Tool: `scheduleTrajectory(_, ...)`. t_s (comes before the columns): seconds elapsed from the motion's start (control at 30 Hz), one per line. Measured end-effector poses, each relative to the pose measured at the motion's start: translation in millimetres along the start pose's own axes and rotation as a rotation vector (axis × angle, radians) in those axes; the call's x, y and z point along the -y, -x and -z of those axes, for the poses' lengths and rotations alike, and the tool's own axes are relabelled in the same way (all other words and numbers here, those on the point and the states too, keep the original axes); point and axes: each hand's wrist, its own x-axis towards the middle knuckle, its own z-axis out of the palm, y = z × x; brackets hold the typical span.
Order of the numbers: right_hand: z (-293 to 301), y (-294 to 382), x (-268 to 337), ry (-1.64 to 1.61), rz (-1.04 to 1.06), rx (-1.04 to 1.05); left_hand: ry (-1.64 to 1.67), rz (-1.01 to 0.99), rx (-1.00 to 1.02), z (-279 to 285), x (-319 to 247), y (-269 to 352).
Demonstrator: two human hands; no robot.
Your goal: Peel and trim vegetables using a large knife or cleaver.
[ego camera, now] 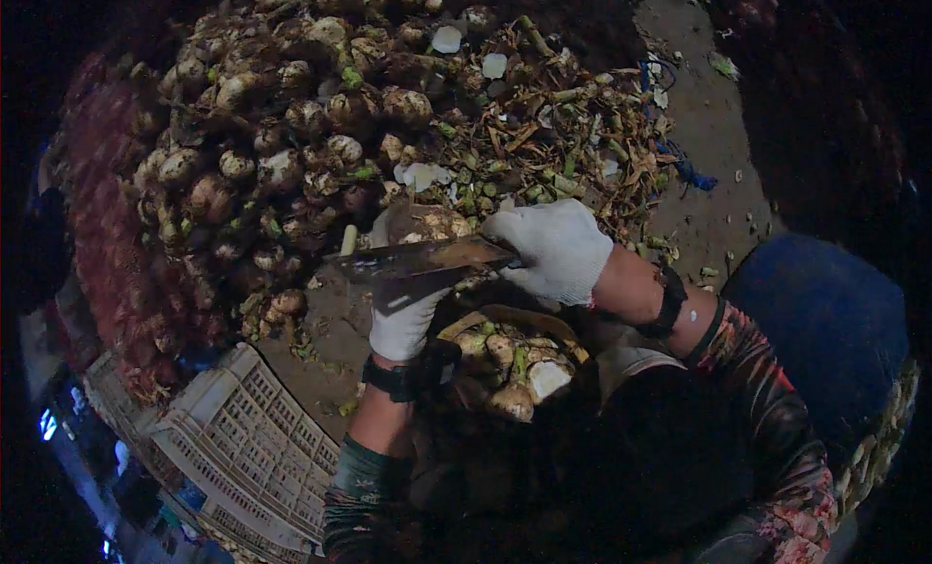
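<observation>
My right hand point(557, 251), in a white knit glove, grips a knife with a broad dark blade point(429, 260) by its handle end. The blade lies flat across the view, stained brown near the hand. Partly behind it is my left hand point(400, 327), also gloved in white. Its fingers hold a dirty root vegetable point(433, 220) just beyond the blade; the blade hides much of the grip. Below my hands, a container with a yellowish rim point(575, 340) holds several soil-covered roots and one with a white cut face point(548, 380).
A large heap of soil-covered roots point(284, 120) spreads ahead and left. Trimmed stalks and scraps point(553, 142) lie to its right, beside blue cord point(688, 167). Red mesh sacks point(116, 236) stand left. A pale plastic crate point(255, 426) is lower left; a blue rounded object point(823, 331) is right.
</observation>
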Motion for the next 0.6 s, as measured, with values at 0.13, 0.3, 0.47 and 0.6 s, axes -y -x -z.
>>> scheduleTrajectory(0.13, 1.0, 1.7, 2.0, 0.099, 0.078, 0.001, 0.042, -0.103, 0.005, 5.0, 24.0, 2.6)
scheduleTrajectory(0.3, -2.5, -6.5, 4.5, 0.105, 0.082, 0.025, -0.520, -0.297, -0.038, 40.7, 79.0, 10.6)
scheduleTrajectory(0.47, -18.3, -15.4, -18.3, 0.087, 0.147, -0.030, 0.283, -0.080, -0.153, 14.1, 30.6, 12.6)
scheduleTrajectory(0.6, -32.5, -18.2, -47.7, 0.118, -0.063, -0.047, -0.011, -0.206, -0.194, -34.9, -54.2, 2.7)
